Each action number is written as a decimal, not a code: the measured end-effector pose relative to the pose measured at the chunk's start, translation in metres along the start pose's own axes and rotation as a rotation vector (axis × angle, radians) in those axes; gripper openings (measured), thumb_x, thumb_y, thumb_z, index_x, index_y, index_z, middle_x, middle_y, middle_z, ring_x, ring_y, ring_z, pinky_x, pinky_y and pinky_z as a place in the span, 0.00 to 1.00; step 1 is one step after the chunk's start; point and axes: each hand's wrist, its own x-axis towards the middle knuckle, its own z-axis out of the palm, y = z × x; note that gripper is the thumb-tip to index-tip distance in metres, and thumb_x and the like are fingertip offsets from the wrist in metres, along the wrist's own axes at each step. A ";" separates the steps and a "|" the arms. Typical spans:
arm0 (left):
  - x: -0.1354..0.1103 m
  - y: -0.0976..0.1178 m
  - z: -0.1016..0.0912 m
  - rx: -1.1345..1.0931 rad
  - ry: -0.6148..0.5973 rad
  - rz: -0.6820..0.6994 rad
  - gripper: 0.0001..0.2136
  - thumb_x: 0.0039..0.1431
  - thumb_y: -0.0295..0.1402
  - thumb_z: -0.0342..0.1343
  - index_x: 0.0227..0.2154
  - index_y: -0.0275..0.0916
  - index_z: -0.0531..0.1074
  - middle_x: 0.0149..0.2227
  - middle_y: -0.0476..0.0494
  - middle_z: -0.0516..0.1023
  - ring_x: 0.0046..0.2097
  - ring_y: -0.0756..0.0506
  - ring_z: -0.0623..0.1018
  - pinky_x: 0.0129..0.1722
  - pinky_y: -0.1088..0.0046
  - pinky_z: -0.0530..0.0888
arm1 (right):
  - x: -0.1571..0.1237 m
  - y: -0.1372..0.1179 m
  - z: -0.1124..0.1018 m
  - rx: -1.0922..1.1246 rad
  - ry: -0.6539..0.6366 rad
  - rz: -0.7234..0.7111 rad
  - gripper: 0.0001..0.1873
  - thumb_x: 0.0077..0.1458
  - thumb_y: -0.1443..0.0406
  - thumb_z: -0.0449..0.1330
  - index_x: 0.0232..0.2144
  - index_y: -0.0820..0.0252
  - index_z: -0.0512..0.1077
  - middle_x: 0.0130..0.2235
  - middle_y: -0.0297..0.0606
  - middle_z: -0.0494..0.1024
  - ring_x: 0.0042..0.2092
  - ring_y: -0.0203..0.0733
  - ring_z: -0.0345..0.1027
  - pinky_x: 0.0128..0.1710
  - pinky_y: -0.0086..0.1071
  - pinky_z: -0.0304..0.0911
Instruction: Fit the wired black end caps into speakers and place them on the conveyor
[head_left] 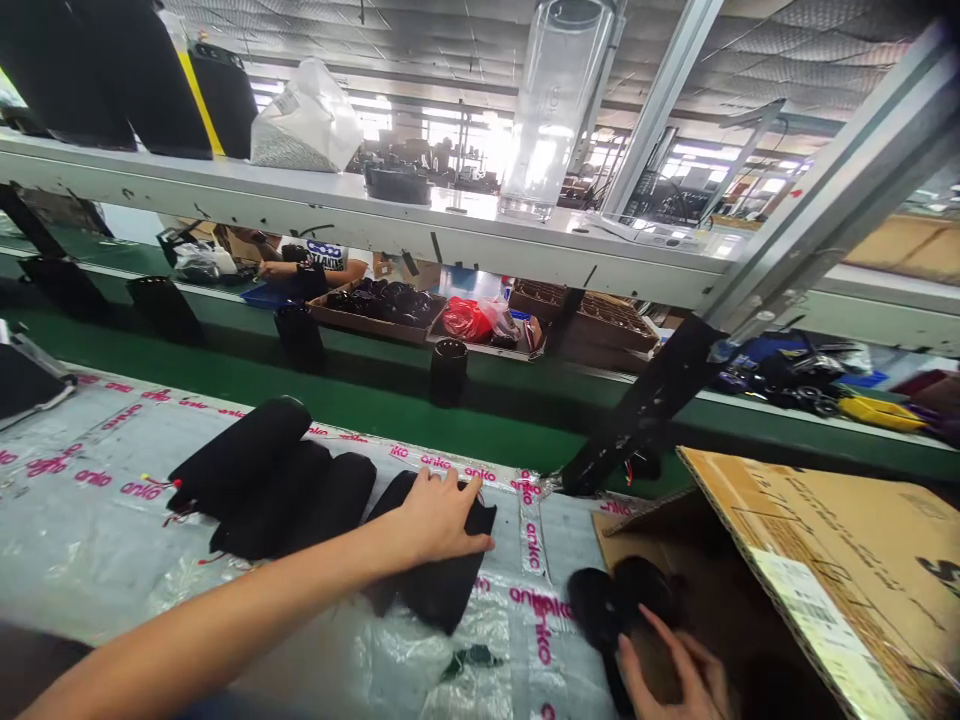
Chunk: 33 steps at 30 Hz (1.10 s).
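My left hand (444, 515) lies across a black cloth-covered cylinder (442, 590), its fingers spread over the upper end. A few similar black cylinders (244, 455) lie to its left, with thin coloured wires and small red connectors at their near ends. At the lower right, my right hand (679, 665) reaches to some black round parts (596, 605) at the opening of a cardboard box. Thumb and fingers are apart, with the tips close to or touching these parts; the exact contact cannot be made out.
The cardboard box (840, 560) stands at the right. Beyond the taped bench runs a green conveyor belt (367, 390) carrying black cylinders (448, 372). A shelf (480, 235) crosses above, holding a clear tube (551, 110) and a plastic bag (304, 125). A dark post (645, 410) slants nearby. Another person (322, 262) sits across.
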 end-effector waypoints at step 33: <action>-0.062 0.018 0.046 -1.373 -0.053 0.095 0.24 0.74 0.45 0.50 0.66 0.45 0.74 0.71 0.42 0.74 0.74 0.32 0.68 0.77 0.51 0.60 | 0.003 -0.118 -0.054 0.723 -0.674 0.056 0.32 0.68 0.61 0.60 0.71 0.45 0.65 0.69 0.45 0.76 0.64 0.54 0.76 0.67 0.50 0.71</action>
